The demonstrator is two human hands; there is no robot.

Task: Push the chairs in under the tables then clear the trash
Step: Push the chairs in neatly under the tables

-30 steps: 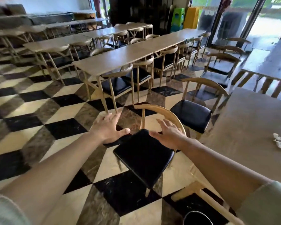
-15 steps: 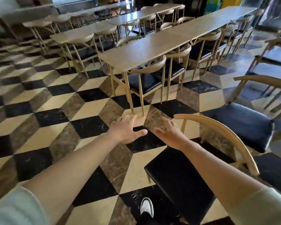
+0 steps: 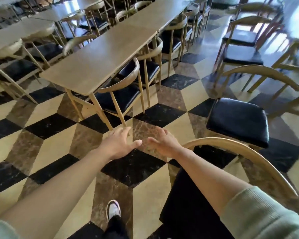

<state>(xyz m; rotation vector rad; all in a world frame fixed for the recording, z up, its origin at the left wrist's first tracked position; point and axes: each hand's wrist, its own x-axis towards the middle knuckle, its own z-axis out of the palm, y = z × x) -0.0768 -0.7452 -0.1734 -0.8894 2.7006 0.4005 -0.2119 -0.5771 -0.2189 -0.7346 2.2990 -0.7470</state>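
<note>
Head view. Left hand (image 3: 118,144) and right hand (image 3: 164,144): both spread open, empty, held out over the floor (image 3: 47,145). Nearest chair (image 3: 240,152): just right of right hand, ungrasped, away from the tabletop (image 3: 100,61); probably next to push.

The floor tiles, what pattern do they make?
The floor shows a cube-like pattern of black, cream and brown marbled diamonds, seen in the head view.

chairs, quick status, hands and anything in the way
Left hand and right hand open, empty, over floor. Nearest chair at right, ungripped. Second chair stands beyond it, out from any table.
</note>
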